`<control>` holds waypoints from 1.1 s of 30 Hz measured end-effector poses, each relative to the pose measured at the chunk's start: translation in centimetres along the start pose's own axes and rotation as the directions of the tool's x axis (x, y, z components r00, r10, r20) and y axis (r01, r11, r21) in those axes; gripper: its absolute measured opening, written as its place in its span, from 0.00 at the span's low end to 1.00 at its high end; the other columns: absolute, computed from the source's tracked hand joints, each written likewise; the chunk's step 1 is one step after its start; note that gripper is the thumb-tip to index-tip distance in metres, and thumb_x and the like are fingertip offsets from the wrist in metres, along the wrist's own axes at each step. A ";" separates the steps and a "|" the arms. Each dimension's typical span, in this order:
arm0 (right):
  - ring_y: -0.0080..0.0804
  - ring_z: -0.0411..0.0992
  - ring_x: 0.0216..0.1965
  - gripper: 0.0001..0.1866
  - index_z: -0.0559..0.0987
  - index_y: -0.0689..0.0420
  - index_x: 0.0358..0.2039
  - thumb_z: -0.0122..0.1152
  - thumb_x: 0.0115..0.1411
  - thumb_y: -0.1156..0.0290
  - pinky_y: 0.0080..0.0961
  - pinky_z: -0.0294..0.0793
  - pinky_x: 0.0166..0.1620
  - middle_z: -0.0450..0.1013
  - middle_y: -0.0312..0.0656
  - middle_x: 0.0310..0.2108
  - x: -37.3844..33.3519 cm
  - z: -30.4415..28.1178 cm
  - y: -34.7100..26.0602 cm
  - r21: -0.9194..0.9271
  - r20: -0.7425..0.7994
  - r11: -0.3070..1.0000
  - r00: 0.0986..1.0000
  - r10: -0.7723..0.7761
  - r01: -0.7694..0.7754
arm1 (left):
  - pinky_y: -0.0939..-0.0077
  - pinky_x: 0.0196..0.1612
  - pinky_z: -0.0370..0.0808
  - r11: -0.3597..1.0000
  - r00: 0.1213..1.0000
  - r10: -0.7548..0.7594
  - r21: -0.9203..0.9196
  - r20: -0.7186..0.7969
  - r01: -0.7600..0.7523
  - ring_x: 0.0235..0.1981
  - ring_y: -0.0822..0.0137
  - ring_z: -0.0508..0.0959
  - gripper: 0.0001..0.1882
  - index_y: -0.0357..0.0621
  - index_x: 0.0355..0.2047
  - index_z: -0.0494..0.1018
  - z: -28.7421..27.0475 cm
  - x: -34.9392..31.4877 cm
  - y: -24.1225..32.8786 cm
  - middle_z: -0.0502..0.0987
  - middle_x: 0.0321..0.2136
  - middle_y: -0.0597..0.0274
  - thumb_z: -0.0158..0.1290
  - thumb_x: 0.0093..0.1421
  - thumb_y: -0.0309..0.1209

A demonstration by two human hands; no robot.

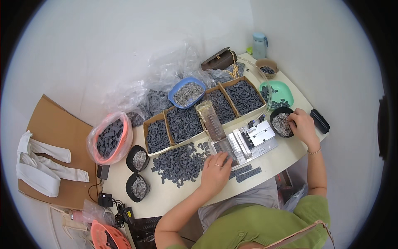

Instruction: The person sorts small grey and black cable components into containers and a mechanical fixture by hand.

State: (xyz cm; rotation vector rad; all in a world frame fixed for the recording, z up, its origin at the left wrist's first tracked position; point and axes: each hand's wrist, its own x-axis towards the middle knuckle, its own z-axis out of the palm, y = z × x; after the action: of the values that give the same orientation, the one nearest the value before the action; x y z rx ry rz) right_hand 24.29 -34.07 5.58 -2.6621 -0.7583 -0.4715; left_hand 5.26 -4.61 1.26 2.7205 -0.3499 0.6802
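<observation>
My left hand (216,171) lies at the near left end of a metal fixture (244,145), its fingers stretched out over a row of dark grey parts there. A long clear slotted holder (212,120) reaches from the fixture back over the cardboard trays. My right hand (302,123) dips over the rim of a black bowl (273,118) full of thin silvery metal pins (282,124). Its fingertips are pinched together at the pins, and what they hold is too small to tell. Two strips of joined grey parts (248,174) lie in front of the fixture.
Cardboard trays (244,96) of grey parts stand behind a loose heap (176,164). Two black bowls (139,187) of pins sit left. Around are a blue basin (187,92), a green basin (286,92), a pink basket (110,139) and a black case (319,120).
</observation>
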 end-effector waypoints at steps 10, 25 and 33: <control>0.43 0.71 0.33 0.03 0.74 0.58 0.25 0.58 0.48 0.76 0.38 0.72 0.35 0.69 0.44 0.26 1.5 1.4 -1.3 -0.099 -0.184 0.994 0.982 0.027 -0.046 | 0.53 0.59 0.61 0.970 0.990 0.039 0.231 0.138 -0.070 0.59 0.50 0.66 0.30 0.42 0.52 0.71 -0.9 -0.9 0.2 0.67 0.56 0.44 0.58 0.53 0.46; 0.32 0.69 0.33 0.11 0.77 0.62 0.31 0.56 0.46 0.72 0.27 0.70 0.35 0.69 0.39 0.29 -2.0 5.7 -14.6 0.143 0.010 0.614 0.619 -0.785 0.776 | 0.47 0.63 0.51 0.939 0.974 -0.219 0.285 0.058 0.194 0.62 0.46 0.60 0.37 0.37 0.55 0.65 -5.6 -0.7 -7.0 0.64 0.57 0.43 0.59 0.52 0.49; 0.29 0.69 0.34 0.17 0.77 0.65 0.39 0.56 0.48 0.72 0.25 0.70 0.34 0.69 0.38 0.33 -1.0 4.4 -14.5 0.110 0.074 0.553 0.548 -0.833 0.826 | 0.59 0.44 0.70 0.775 0.846 -0.515 0.347 -0.137 0.528 0.40 0.50 0.74 0.10 0.38 0.37 0.76 -13.7 -5.4 -16.8 0.75 0.36 0.50 0.54 0.55 0.29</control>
State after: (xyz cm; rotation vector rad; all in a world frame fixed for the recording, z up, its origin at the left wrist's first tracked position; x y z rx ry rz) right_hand 16.39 -21.14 4.52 -2.0943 -2.0627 -0.4811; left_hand 0.14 16.63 6.02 2.9333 0.6017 0.6750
